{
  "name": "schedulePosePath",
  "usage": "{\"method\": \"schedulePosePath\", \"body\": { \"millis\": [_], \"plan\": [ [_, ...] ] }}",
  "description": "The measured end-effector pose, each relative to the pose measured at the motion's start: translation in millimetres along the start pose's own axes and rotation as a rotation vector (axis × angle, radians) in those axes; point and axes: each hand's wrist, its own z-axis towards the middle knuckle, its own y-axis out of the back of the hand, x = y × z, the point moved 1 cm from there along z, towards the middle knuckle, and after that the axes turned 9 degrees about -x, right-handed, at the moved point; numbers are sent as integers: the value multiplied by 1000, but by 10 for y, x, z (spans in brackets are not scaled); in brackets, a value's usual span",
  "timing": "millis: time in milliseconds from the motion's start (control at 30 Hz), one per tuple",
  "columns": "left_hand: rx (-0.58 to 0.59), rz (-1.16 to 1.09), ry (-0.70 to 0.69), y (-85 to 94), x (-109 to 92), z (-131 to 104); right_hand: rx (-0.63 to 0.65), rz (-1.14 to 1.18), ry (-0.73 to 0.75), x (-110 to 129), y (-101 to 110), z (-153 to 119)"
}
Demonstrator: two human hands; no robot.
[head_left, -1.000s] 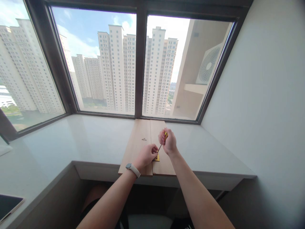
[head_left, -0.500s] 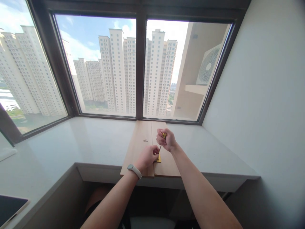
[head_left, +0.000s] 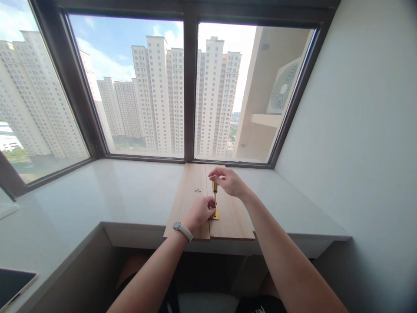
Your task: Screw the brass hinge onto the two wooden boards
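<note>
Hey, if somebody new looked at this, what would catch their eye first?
Probably the big window filling the upper part of the view, with pale tower blocks outside. Next, below it, the yellow-handled screwdriver standing upright on a yellow metal plate, the right hand at its handle and the left hand near its tip. Two wooden boards lie underneath, side by side on the white ledge.

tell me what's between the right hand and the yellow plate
In the head view, a screwdriver stands between them, its handle at the right hand, its shaft pointing down toward the yellow plate, beside the left hand.
</note>
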Motion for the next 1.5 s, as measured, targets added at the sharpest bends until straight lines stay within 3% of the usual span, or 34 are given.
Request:
{"method": "schedulePosePath", "body": {
  "millis": [200,367,467,667,833,1167,1500],
  "plan": [
    [18,4,22,3,-16,14,107,-181,-8,61,208,-25],
    [32,-67,23,187,-91,62,151,-248,-20,109,308,-49],
    [-42,-116,28,358,-205,116,107,-263,0,145,316,-75],
    [-38,-185,-16,529,-547,157,45,-401,31,242,264,-102],
    [-145,-186,-25,497,-677,178,-35,-543,6,339,224,-113],
    [-241,-256,-3,294,-702,202,-220,-788,-65,335,109,-172],
    [-63,-307,-46,379,-598,212,124,-446,70,419,273,-203]
  ]
}}
